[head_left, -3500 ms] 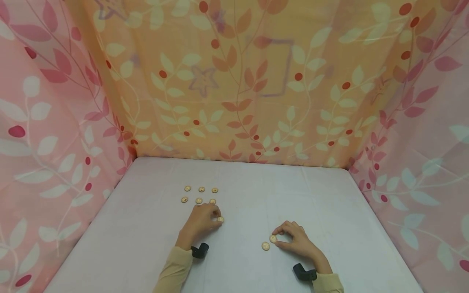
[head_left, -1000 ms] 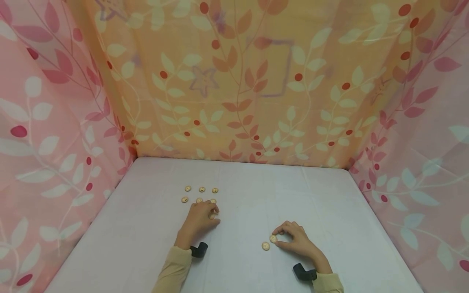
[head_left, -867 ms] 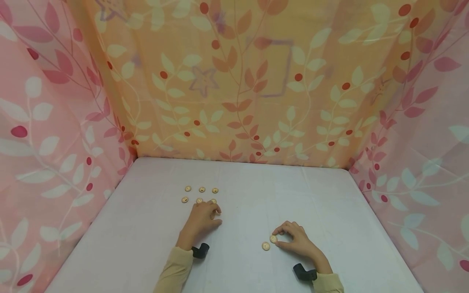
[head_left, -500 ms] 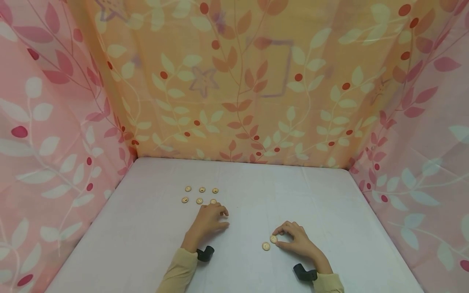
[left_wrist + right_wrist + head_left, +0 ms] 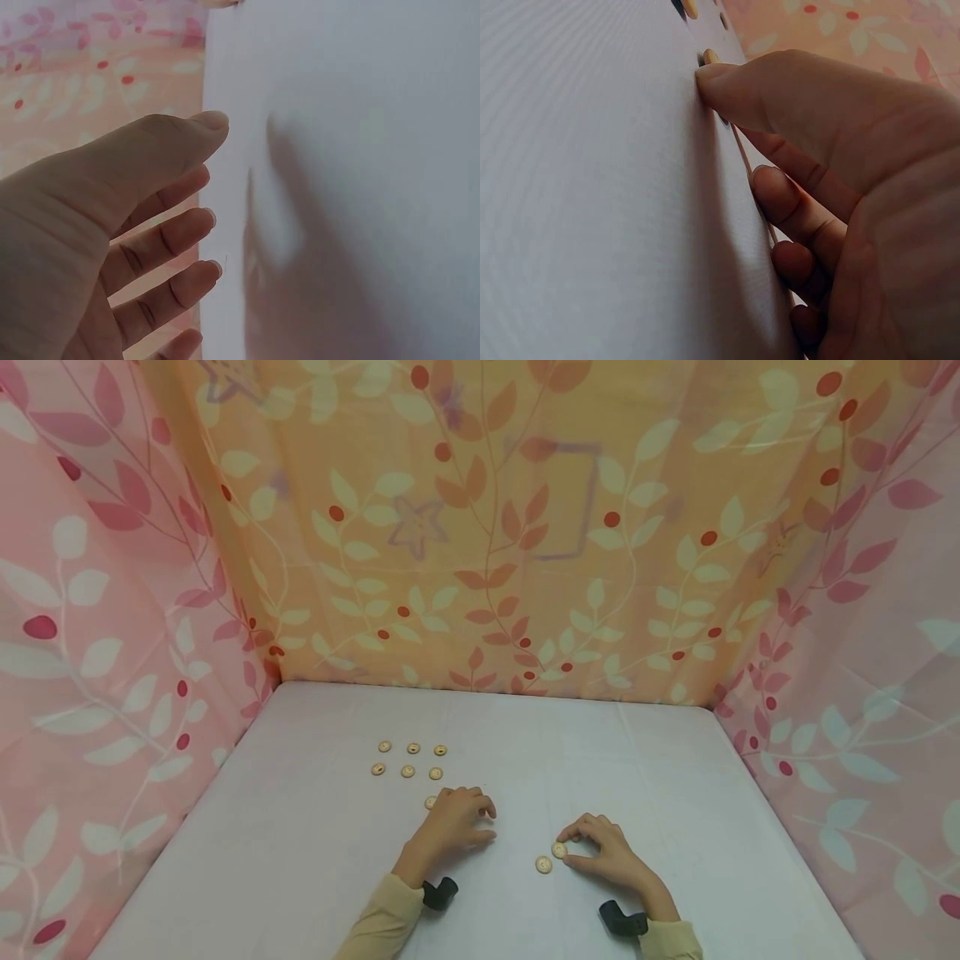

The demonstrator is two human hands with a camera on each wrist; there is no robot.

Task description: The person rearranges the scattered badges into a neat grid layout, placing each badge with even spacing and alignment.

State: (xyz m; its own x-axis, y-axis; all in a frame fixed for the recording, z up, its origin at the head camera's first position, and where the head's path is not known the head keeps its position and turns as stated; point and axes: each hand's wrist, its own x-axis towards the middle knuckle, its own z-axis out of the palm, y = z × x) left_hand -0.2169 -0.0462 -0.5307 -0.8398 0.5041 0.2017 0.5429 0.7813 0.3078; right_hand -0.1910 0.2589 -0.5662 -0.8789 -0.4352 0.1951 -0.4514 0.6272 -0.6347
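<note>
My right hand (image 5: 606, 853) pinches a round beige button (image 5: 559, 850) between thumb and forefinger, at the table surface. Just to its left lies a loose button (image 5: 543, 864). My left hand (image 5: 453, 821) is above the table with thumb and fingers apart, holding nothing; the left wrist view also has this hand (image 5: 142, 225) bare. Behind its knuckles a button (image 5: 431, 802) is partly hidden. Farther back, several buttons lie in two rows, among them a back-row button (image 5: 413, 748) and a front-row button (image 5: 407, 771). The right wrist view catches the pinched button (image 5: 711, 56) at the thumb tip.
A white cloth covers the table (image 5: 570, 752). Floral curtains, pink at the left (image 5: 112, 635) and right and orange at the back (image 5: 480, 527), enclose it. Black camera mounts sit on the left wrist (image 5: 440, 894) and the right wrist (image 5: 622, 919).
My left hand held a button, set it down in front of the rows and let go. It has since moved right and nearer me, uncovering that button. The right hand stays put.
</note>
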